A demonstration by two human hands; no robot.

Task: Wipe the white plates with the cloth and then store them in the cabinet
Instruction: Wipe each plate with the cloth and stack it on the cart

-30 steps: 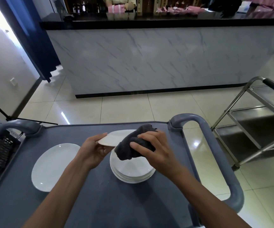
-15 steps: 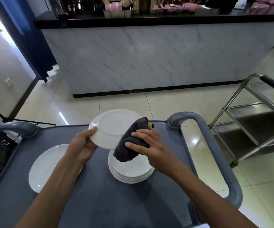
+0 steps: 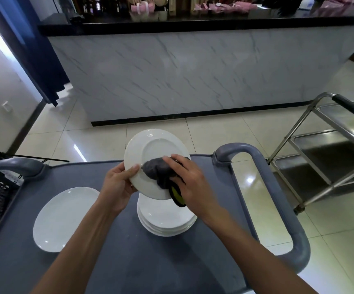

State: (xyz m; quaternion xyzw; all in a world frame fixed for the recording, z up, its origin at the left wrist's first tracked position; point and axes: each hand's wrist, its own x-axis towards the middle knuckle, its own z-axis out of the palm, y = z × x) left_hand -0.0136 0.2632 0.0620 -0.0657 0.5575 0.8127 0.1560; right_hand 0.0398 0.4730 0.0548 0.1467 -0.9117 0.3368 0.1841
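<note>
Hands (image 3: 118,183) (image 3: 191,183) covering plate (image 3: 150,149) rim, cloth (image 3: 157,168) bunched

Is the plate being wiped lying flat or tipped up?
Tipped up. The left hand holds the plate by its rim, face towards the camera, above the stack, while the right hand presses the cloth on it.

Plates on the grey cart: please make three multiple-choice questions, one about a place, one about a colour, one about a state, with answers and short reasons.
1. Where does the single plate lie?
A. left of the stack
B. on the stack
C. on the floor

2. What colour is the cloth mostly?
A. white
B. dark grey
C. red

3. How is the held plate?
A. flat on the cart
B. lifted and tilted
C. broken

Answers:
1 A: the single plate rests on the cart left of the stack.
2 B: the cloth is dark grey with a yellow patch.
3 B: the left hand grips the held plate above the stack while the right hand presses the cloth on it.
</note>
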